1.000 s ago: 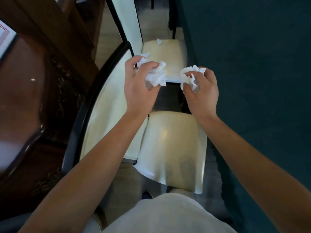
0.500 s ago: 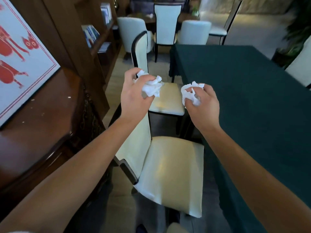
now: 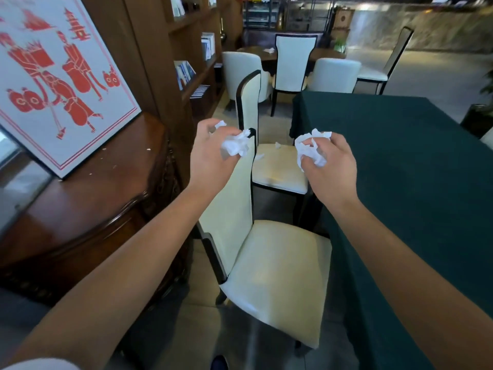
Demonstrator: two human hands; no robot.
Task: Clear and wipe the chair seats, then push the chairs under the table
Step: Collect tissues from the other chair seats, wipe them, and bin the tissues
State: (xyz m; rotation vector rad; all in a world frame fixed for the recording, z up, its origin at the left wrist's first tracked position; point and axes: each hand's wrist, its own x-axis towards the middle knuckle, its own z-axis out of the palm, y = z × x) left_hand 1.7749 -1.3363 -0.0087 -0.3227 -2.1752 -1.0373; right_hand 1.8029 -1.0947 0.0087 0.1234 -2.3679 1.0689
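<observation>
Leaning at far left, a framed red-and-white print [image 3: 57,84] on a dark wooden sideboard [image 3: 88,198], small pale crumbs dotting its top near the front edge. Rising behind, wooden bookshelves [image 3: 192,62] holding leaflets. Reaching forward at centre left, the left hand [image 3: 210,158], fingers clamped around a crumpled white tissue [image 3: 236,146], hovering level with the top of the near chair's backrest. Below, the near chair [image 3: 277,281], cream seat looking bare of litter, standing pulled out with its right edge just beside the hanging dark green tablecloth [image 3: 413,182]. Beyond it, the far chair [image 3: 280,169], also pulled out, two small scraps of tissue [image 3: 277,145] lying near the back edge of its seat. Reaching forward at centre right, the right hand [image 3: 328,166], fingers closed tightly on a second crumpled tissue [image 3: 310,149], hovering above the left edge of the tablecloth. Farther back, more pale chairs around another table. Judging from this: clearing the far seat being the step in hand, and probably best done by keeping both wads gripped firmly, pinching up each scrap with spare fingertips or sweeping them together toward the front edge before lifting, then wiping the seat back to front, and only afterwards sliding either chair straight under the table without snagging the cloth.
</observation>
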